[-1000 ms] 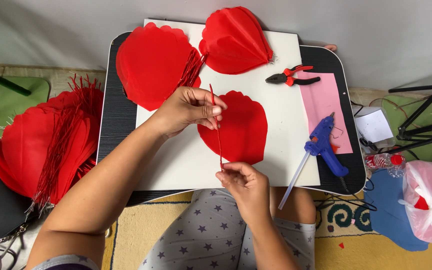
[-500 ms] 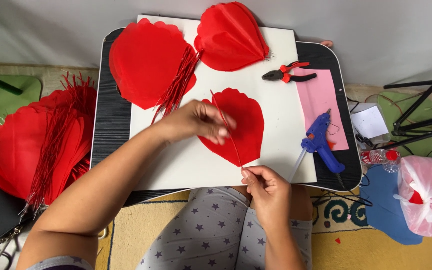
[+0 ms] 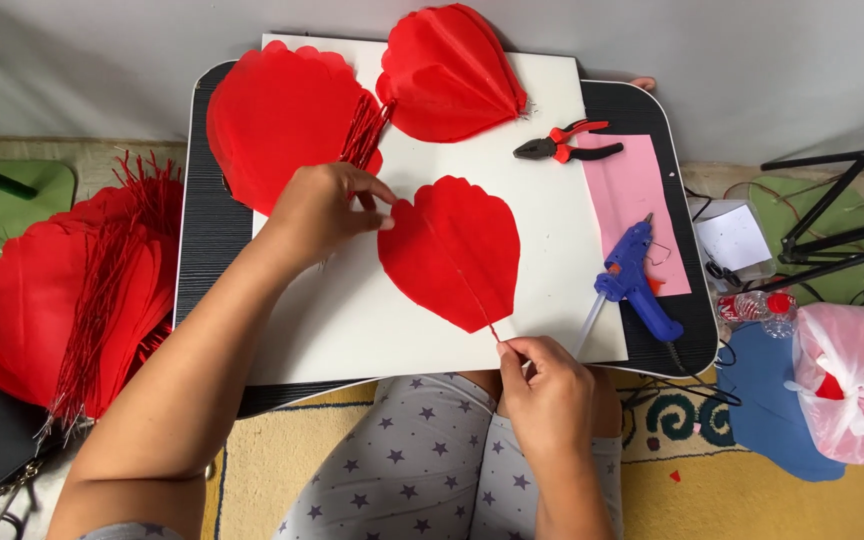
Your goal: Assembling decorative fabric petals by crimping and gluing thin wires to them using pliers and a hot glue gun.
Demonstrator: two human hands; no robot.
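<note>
A red scalloped paper petal (image 3: 452,252) lies flat on a white board (image 3: 352,320) on a small black lap table (image 3: 214,250). A thin red wire (image 3: 482,312) runs down the petal's middle and past its tip. My right hand (image 3: 544,385) pinches the wire's lower end at the board's front edge. My left hand (image 3: 324,207) pinches the wire's upper end at the petal's top left edge, beside a bundle of red wires (image 3: 364,132).
Two larger stacks of red petals (image 3: 282,115) (image 3: 452,70) lie at the back of the board. Pliers with red handles (image 3: 564,142), pink paper (image 3: 632,205) and a blue glue gun (image 3: 634,280) sit to the right. More wired petals (image 3: 62,290) are piled on the floor at left, a pink bag (image 3: 857,365) at right.
The wire, held upright over the petal before, now lies along its middle. My left hand moved left to the petal's top edge; my right hand dropped toward the board's front edge.
</note>
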